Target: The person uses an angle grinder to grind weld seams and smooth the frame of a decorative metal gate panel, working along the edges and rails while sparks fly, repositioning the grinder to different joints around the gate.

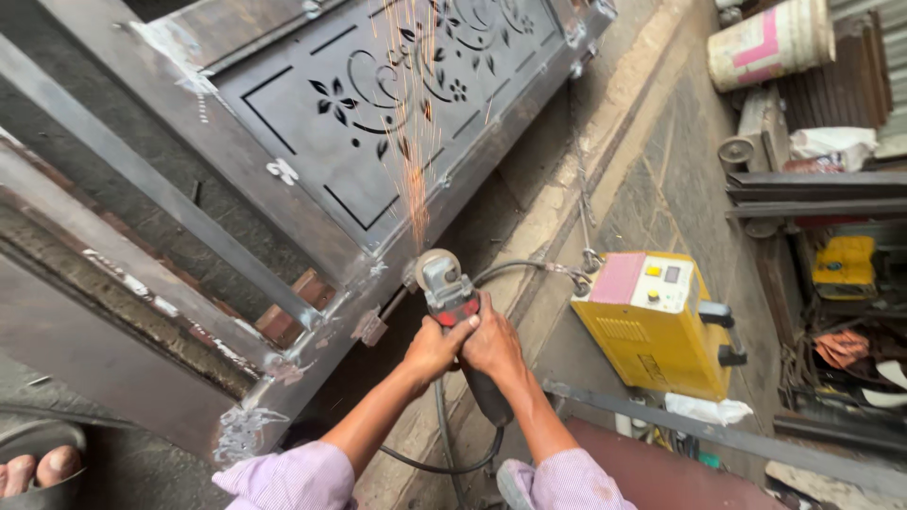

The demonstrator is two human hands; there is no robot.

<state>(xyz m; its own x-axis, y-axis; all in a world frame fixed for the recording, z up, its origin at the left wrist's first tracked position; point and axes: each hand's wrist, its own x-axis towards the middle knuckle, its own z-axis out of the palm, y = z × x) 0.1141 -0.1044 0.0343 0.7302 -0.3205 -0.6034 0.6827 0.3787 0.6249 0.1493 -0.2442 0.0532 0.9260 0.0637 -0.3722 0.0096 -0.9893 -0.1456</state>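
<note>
Both my hands grip an angle grinder (444,283) with a red and grey body and a black handle. My left hand (433,348) wraps the front of its body, and my right hand (493,346) holds it just behind. The grinder's disc touches the edge of a large grey steel gate frame (331,255), and orange sparks (414,142) fly up over a panel with cut-out flower patterns (378,94). A black cable (444,453) loops down from the handle between my forearms.
A yellow welding machine (657,321) stands on the floor to the right. A white and pink bucket (770,42) lies at the top right. Steel bars and scrap (812,194) lie at the right edge. A foot (38,467) shows at bottom left.
</note>
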